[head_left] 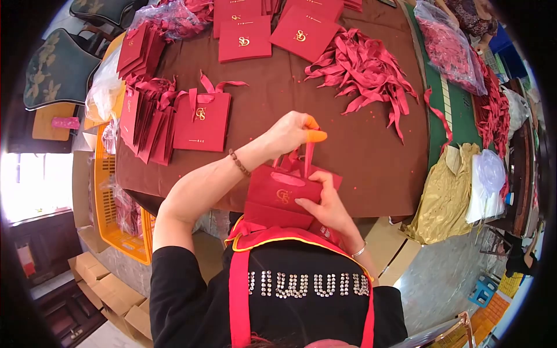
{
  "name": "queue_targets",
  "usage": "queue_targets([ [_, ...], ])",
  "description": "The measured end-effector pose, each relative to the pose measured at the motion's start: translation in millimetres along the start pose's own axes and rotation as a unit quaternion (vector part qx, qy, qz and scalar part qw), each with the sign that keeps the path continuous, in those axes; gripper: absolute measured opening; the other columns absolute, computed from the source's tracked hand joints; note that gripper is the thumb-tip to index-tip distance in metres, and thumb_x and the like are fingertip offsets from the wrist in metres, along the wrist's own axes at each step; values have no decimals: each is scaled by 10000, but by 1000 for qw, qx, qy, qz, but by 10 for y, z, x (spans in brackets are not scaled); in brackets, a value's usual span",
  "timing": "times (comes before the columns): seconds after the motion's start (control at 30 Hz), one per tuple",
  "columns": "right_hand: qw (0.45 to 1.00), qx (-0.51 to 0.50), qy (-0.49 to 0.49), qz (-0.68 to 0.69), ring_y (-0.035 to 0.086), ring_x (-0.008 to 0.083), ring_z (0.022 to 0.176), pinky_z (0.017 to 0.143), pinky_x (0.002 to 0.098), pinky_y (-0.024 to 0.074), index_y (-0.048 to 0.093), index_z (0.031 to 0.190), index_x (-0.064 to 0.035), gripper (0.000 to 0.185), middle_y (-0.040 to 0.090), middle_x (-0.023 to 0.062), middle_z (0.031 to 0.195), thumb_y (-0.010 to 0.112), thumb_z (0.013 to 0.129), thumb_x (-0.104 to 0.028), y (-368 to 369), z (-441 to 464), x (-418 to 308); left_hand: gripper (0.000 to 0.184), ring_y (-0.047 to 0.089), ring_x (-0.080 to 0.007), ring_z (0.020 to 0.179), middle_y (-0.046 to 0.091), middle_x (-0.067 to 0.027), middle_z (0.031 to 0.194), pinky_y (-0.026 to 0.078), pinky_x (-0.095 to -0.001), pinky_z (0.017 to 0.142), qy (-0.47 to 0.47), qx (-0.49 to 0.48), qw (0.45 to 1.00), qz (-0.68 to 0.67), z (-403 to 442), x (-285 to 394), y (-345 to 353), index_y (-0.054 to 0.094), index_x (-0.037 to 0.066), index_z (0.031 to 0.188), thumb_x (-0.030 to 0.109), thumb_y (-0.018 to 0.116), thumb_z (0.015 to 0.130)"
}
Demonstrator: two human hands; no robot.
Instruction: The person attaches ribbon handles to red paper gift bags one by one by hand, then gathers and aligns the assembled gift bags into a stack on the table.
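A red paper gift bag [278,194] with a gold logo leans against my front at the table's near edge. My left hand [296,134], with orange covers on its fingertips, is closed above the bag and pinches a red ribbon [309,159] that rises from the bag's top. My right hand [332,206] grips the bag's right side, thumb across the front and fingers at the upper edge. Part of the bag's right side is hidden behind that hand. Left of my forearm lies a flat red bag [202,123] with a ribbon bow.
Loose red ribbons [371,75] lie heaped at the table's right. Red bags [245,39] are stacked at the back, with more ribboned bags [152,124] at the left. An orange crate [107,203] stands left of the brown-covered table [371,174]; a gold sack [444,194] stands right.
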State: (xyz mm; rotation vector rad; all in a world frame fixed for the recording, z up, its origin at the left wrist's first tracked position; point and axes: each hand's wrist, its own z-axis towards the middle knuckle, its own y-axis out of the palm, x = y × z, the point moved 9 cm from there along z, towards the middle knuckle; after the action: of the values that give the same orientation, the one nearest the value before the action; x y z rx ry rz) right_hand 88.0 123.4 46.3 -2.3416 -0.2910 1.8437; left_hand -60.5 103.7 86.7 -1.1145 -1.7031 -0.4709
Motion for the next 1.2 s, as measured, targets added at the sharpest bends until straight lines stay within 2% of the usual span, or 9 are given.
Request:
queue_targets([
  [0.1, 988, 17, -30, 153, 492, 164, 1080, 900, 314, 467, 269, 1205, -76, 558, 452, 126, 1152, 618, 797, 75, -103, 49, -44, 269, 434, -41, 558, 527, 22, 672, 327, -213, 475, -12, -22, 999, 20, 67, 96, -26, 609, -3, 964, 219, 673, 825],
  [0.3, 900, 92, 15, 425, 503, 180, 1063, 925, 323, 428, 311, 1208, -60, 524, 465, 135, 1163, 629, 804, 42, -268, 35, -119, 453, 505, -59, 877, 569, -18, 1033, 402, -199, 726, 188, 163, 962, -112, -138, 354, -710, 416, 63, 1323, 228, 545, 922],
  [0.47, 902, 259, -26, 344, 475, 205, 1102, 942, 324, 413, 318, 1245, -61, 589, 439, 133, 1194, 646, 768, 50, -639, 6, -51, 504, 525, -69, 922, 572, -48, 1106, 421, -209, 780, 66, 20, 947, -313, -700, -407, -420, 378, 27, 1354, 206, 539, 911],
  [0.53, 898, 266, -53, 347, 485, 230, 1107, 928, 369, 454, 322, 1265, -90, 587, 434, 127, 1205, 591, 778, 94, -674, 50, -32, 495, 493, -130, 1088, 536, -48, 1211, 418, -272, 914, 9, -5, 970, -242, -940, -475, -190, 414, 13, 1322, 142, 597, 880],
  [0.67, 913, 228, -32, 336, 542, 181, 999, 812, 306, 501, 315, 1276, -72, 475, 481, 124, 1168, 531, 863, 18, -608, 193, -75, 538, 528, -69, 892, 577, -27, 1090, 444, -207, 731, 49, 100, 923, -369, -1140, -594, -174, 442, -2, 1301, 43, 654, 809],
  [0.8, 924, 187, -20, 332, 581, 126, 796, 686, 230, 490, 325, 1262, -28, 393, 584, 120, 979, 500, 909, -33, -676, 206, -80, 555, 530, -134, 1061, 570, -57, 1123, 419, -259, 907, 165, 371, 905, -128, -1800, -386, -951, 493, -4, 1276, -5, 679, 754],
  [0.83, 930, 217, -34, 295, 587, 124, 732, 625, 230, 487, 376, 1231, -25, 341, 608, 92, 898, 504, 916, -56, -718, 202, -42, 550, 520, -149, 1065, 562, -65, 1155, 423, -277, 909, 209, 374, 875, -227, -1909, -297, -1081, 496, -4, 1273, -53, 656, 749],
  [0.97, 949, 222, -29, 222, 570, 107, 745, 639, 220, 475, 446, 1171, -27, 263, 602, 84, 914, 508, 919, -71, -724, 150, 61, 345, 562, -284, 893, 571, -135, 1050, 455, -346, 771, 221, 587, 725, 285, -2165, -41, -1322, 598, -6, 1109, 4, 656, 769],
  [1.2, 962, 234, -5, 140, 569, 101, 774, 693, 222, 473, 525, 1083, -6, 181, 606, 67, 907, 526, 910, -57, -754, -1, 191, 568, 422, -262, 1081, 477, -48, 1187, 343, -391, 865, 5, 428, 777, 462, -1436, -837, -1297, 569, 155, 1217, 94, 653, 659],
])
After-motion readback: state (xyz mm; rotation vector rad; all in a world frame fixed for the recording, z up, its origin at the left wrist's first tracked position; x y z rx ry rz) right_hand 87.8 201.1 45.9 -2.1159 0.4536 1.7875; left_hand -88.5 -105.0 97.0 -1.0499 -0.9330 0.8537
